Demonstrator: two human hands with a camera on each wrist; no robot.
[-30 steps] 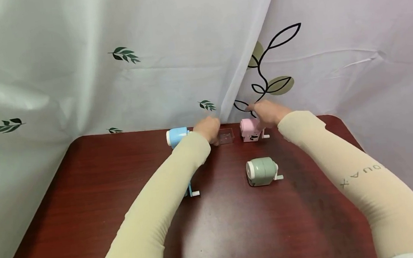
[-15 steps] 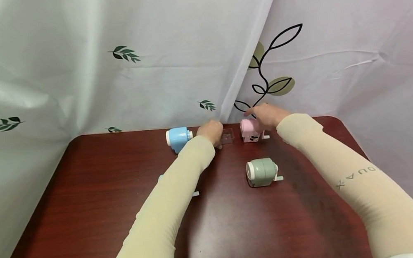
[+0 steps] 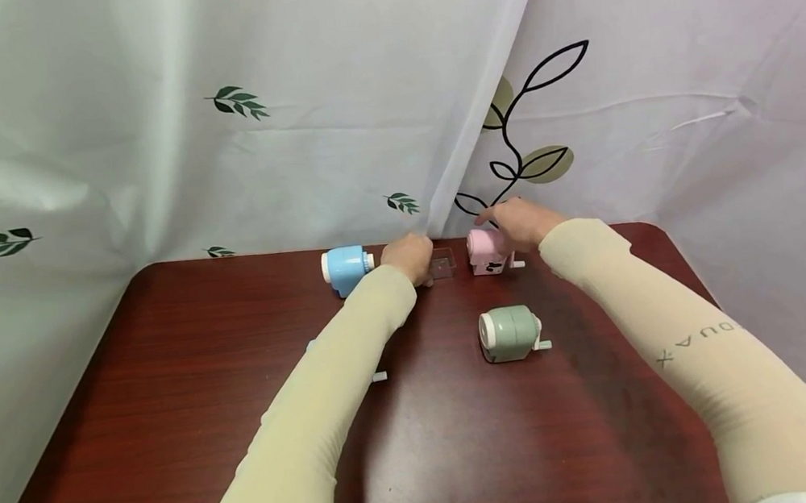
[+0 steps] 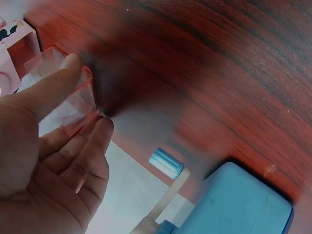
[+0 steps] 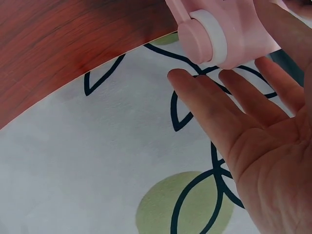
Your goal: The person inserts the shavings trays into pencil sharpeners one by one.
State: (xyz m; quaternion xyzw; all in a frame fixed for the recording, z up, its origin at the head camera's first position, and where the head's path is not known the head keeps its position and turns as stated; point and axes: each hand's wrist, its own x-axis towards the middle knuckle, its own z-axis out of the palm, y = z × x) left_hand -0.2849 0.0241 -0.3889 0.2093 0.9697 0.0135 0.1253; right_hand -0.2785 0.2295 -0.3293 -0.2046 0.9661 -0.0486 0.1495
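My left hand (image 3: pixel 409 259) is at the back of the table, pinching a small clear plastic drawer (image 4: pixel 80 105) between thumb and fingertips in the left wrist view. Just right of it stands a pink pencil sharpener (image 3: pixel 486 251) with a crank, its hollow lower body showing in the left wrist view. My right hand (image 3: pixel 526 222) is at the right side of this sharpener. In the right wrist view its fingers stretch out straight past the crank end, and the thumb overlaps the pink body (image 5: pixel 243 29).
A blue sharpener (image 3: pixel 347 270) stands left of my left hand. Nearer to me is a green sharpener (image 3: pixel 510 333). A white crank handle (image 3: pixel 379 377) pokes out beside my left sleeve, which hides most of its sharpener. A patterned white curtain (image 3: pixel 293 165) hangs behind the table edge.
My left hand has shifted slightly right along the back of the table, uncovering more of the blue sharpener. The right hand has stayed nearly still beside the pink one.
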